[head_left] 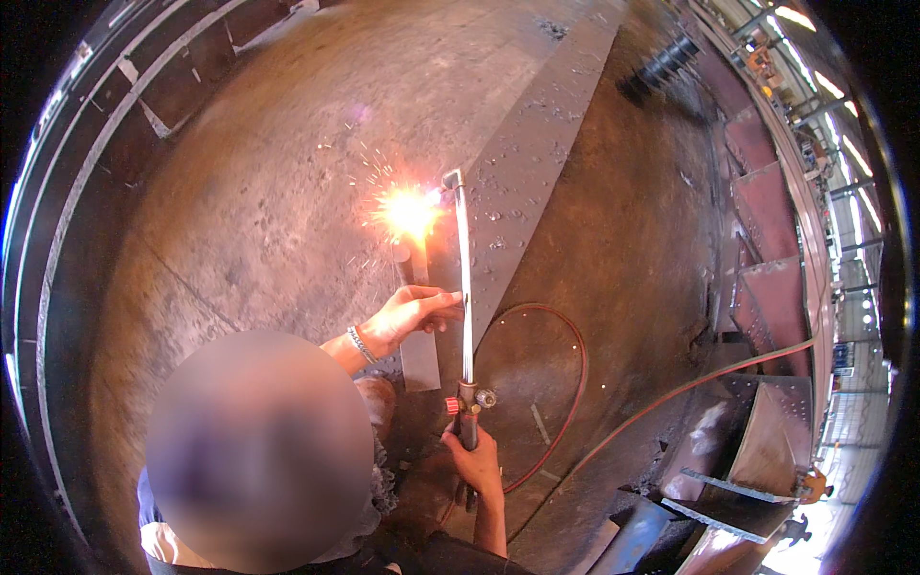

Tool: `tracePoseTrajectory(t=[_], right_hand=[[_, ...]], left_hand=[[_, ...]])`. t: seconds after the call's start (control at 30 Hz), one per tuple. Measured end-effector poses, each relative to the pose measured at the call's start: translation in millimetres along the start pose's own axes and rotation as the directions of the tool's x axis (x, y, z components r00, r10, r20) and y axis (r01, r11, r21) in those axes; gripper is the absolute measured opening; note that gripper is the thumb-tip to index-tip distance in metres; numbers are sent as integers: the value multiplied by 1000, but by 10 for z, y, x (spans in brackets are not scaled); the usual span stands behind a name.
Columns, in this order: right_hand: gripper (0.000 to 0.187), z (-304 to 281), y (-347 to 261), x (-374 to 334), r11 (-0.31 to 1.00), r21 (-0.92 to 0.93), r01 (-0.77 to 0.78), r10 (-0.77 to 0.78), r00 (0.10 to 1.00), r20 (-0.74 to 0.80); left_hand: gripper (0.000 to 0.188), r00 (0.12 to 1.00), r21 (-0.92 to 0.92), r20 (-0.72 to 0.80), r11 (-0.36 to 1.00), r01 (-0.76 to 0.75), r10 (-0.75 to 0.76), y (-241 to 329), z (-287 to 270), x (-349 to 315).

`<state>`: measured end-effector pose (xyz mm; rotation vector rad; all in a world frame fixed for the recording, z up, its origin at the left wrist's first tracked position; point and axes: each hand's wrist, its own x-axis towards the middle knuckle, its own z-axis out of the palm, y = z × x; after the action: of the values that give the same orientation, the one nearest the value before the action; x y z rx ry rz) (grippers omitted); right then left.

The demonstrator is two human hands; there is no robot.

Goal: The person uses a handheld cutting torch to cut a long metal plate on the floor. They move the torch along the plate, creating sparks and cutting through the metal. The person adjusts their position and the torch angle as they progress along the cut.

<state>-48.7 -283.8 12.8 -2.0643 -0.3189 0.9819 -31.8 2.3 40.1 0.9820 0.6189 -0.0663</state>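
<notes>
My right hand [474, 467] grips the torch [468, 335], long axis pointing away; left hand [410, 314], grip unclear, sits nearer the sparks [412, 213].

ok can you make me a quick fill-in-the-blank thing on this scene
1. The handle of the torch is gripped by the ____ hand.
2. A bracelet circles the ____ wrist.
3. Bright ____ spray out around the white glow.
4. The hose looping over the floor is ____ in colour.

Missing words: right; left; sparks; red
</notes>
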Motion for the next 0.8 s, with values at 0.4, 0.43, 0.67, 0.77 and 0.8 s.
tracePoseTrajectory(t=[0.4, 0.43, 0.67, 0.77, 0.8], right_hand=[[34, -166, -452, 45, 977, -205, 51, -42, 998, 50], [34, -187, -451, 65, 973, -219, 74, -67, 997, 43], [31, -309, -526, 114, 949, -299, 98, -98, 995, 16], [34, -372, -595, 131, 932, -341, 123, -117, 992, 38], [36, -386, -609, 141, 926, -350, 140, -131, 990, 49]], left_hand=[[30, 986, -89, -164, 996, -8, -7, -87, -127, 17], [30, 983, -85, -181, 996, -14, -2, -102, -158, 39], [38, 981, -71, -192, 997, -23, 9, -178, -247, 79], [43, 980, -65, -200, 998, 2, -15, -157, -295, 79], [44, 976, -64, -215, 998, 17, -31, -180, -324, 106]])
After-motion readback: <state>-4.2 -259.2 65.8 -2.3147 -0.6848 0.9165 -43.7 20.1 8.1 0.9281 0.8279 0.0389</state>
